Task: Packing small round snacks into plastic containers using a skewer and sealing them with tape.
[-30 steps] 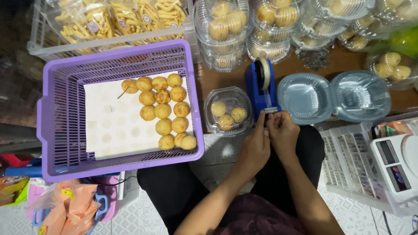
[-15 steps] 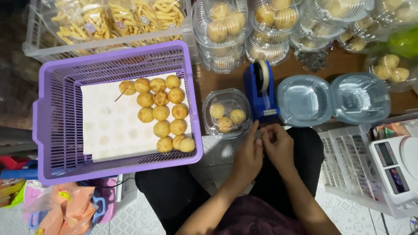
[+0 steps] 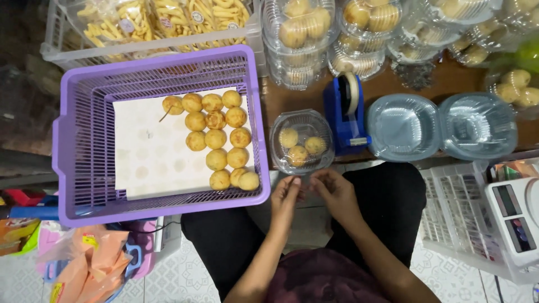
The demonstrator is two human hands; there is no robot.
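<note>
Both hands have come back from the tape dispenser (image 3: 346, 112) toward the lap; left hand (image 3: 287, 196) and right hand (image 3: 335, 192), fingers loosely curled, seemingly stretch tape just below the small closed box (image 3: 301, 141).

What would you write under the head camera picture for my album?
Two bare hands, left hand and right hand, meet below a closed clear container of three golden pastries.

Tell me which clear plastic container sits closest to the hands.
The small closed clamshell holding three round balls, between the purple basket and the blue tape dispenser. Both hands hover just below it; the other filled ones are stacked farther back.
</note>
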